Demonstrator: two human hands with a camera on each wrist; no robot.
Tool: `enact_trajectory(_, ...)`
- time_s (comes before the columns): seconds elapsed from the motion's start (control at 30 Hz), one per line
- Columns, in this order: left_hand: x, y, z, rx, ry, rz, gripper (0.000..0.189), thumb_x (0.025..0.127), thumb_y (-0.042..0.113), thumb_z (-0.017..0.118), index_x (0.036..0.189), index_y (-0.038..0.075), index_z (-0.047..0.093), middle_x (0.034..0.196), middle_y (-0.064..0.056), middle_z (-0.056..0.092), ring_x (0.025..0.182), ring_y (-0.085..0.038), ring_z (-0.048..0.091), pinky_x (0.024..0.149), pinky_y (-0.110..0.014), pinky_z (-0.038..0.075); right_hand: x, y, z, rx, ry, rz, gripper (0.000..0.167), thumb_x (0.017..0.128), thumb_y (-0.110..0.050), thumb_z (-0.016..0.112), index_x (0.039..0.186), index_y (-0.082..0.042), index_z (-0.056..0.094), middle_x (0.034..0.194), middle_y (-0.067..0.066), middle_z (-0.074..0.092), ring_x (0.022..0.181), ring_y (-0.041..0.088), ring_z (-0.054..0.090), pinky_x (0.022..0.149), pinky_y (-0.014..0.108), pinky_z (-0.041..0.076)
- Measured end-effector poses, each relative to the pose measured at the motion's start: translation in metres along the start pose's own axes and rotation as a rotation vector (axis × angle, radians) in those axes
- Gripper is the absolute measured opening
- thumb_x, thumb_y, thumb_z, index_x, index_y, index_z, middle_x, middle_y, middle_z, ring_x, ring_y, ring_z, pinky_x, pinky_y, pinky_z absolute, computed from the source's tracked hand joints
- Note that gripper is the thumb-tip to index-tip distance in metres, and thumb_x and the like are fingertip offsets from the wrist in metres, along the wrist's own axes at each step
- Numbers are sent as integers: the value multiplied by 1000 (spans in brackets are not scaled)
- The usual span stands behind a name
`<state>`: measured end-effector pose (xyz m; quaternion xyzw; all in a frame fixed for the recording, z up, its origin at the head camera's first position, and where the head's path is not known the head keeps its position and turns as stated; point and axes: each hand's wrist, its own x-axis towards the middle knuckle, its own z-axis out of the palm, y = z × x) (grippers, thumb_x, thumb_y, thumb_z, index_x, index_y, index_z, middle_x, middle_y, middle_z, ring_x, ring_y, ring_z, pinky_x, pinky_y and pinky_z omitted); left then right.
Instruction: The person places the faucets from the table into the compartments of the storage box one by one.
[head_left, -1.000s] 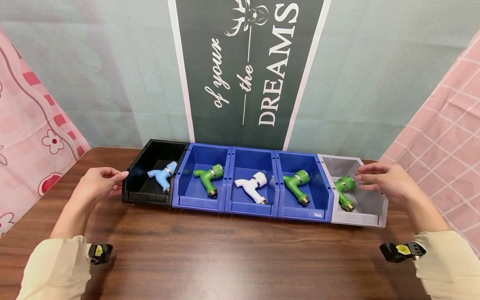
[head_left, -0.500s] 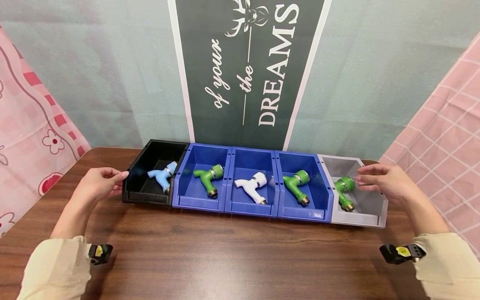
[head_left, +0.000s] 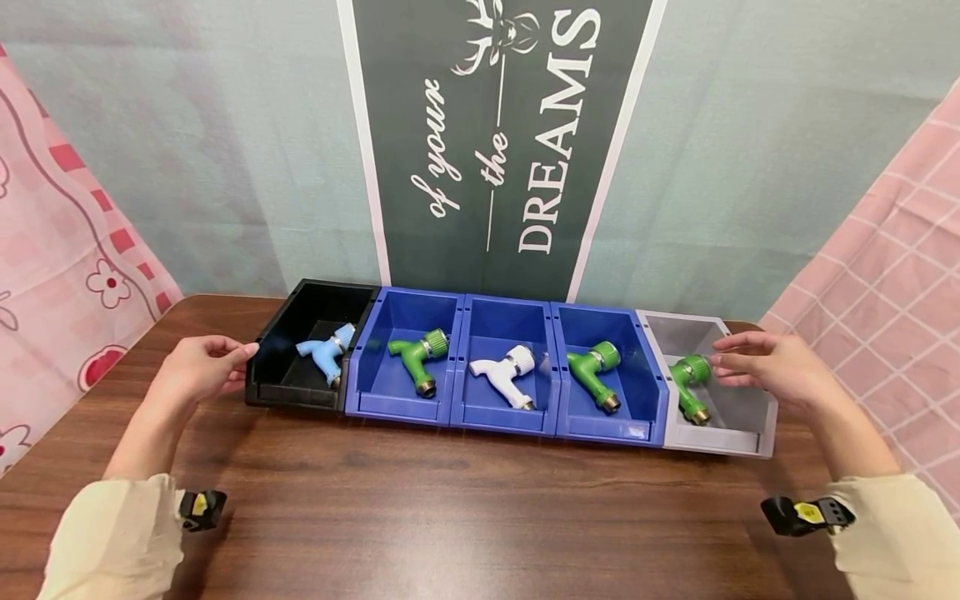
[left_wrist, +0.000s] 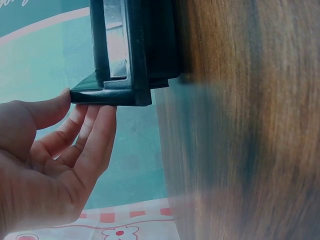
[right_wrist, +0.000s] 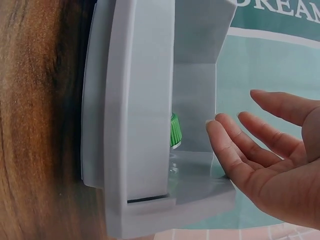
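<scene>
In the head view, my left hand is at the left side of a black bin. In the left wrist view, its thumb tip touches the bin's rim and the other fingertips rest against the outer wall. A light-blue tap lies in that bin. My right hand hovers by the right wall of a grey bin, fingers loosely spread and holding nothing in the right wrist view. Inside the grey bin lies a green tap, mostly hidden behind the front wall in the right wrist view.
Three blue bins stand between, side by side: one with a green tap, one with a white tap, one with another green tap. The row sits on a wooden table before a cloth backdrop. Pink cloths hang at both sides.
</scene>
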<state>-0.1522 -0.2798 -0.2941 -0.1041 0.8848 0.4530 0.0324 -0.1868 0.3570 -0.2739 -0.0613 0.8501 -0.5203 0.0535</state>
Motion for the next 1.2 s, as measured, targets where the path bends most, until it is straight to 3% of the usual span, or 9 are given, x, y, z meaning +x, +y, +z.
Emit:
enact_trajectory(0.13, -1, -1, 1, -1, 9, 14, 47, 93, 31, 52, 106, -15, 51, 82, -9, 57, 68, -9, 57, 66, -28, 54, -2, -1, 2, -49, 7, -8, 16, 89, -1, 56, 92, -16, 58, 81, -9, 65, 71, 9, 64, 64, 26, 54)
enact_trajectory(0.57, 1, -1, 3, 35, 21, -3, 50, 93, 35, 51, 108, -13, 51, 83, -12, 58, 69, -12, 57, 65, -28, 54, -8, 2, 5, -6, -14, -56, 29, 87, 3, 56, 86, -25, 62, 78, -7, 66, 68, 9, 64, 61, 26, 54)
enact_trajectory(0.7, 0, 0, 3, 41, 27, -1, 49, 93, 34, 50, 108, -13, 51, 83, -13, 58, 67, -10, 57, 63, -27, 54, -12, 0, 9, -89, -9, -41, 11, 88, 1, 56, 97, -4, 61, 78, -8, 65, 68, 9, 63, 61, 26, 54)
enact_trajectory(0.83, -1, 1, 3, 37, 27, 1, 50, 94, 34, 49, 110, -14, 50, 78, -7, 58, 66, -7, 57, 63, -26, 54, -15, -2, 14, -198, -1, -37, 31, 90, -2, 55, 109, 20, 48, 80, -6, 65, 69, 8, 62, 60, 26, 54)
enact_trajectory(0.97, -1, 2, 3, 35, 22, 0, 51, 93, 34, 50, 112, -13, 49, 79, -6, 59, 67, -5, 57, 63, -27, 54, -17, -3, 18, -259, 11, -55, 34, 90, -4, 54, 112, 22, 46, 83, 2, 66, 70, 6, 62, 60, 26, 54)
enact_trajectory(1.07, -3, 4, 3, 70, 30, 15, 53, 92, 37, 51, 112, -12, 49, 85, -13, 61, 69, -6, 58, 62, -27, 54, -19, -5, 21, -274, 21, -78, 33, 90, -4, 55, 111, 21, 48, 83, 4, 66, 70, 6, 62, 59, 25, 54)
enact_trajectory(1.2, -8, 9, 4, 181, 68, 55, 56, 92, 43, 48, 112, -9, 50, 100, -25, 59, 75, -19, 60, 63, -31, 52, -24, -8, 26, -289, 37, -98, 33, 89, -7, 58, 110, 18, 51, 81, -1, 66, 69, 7, 62, 59, 24, 53)
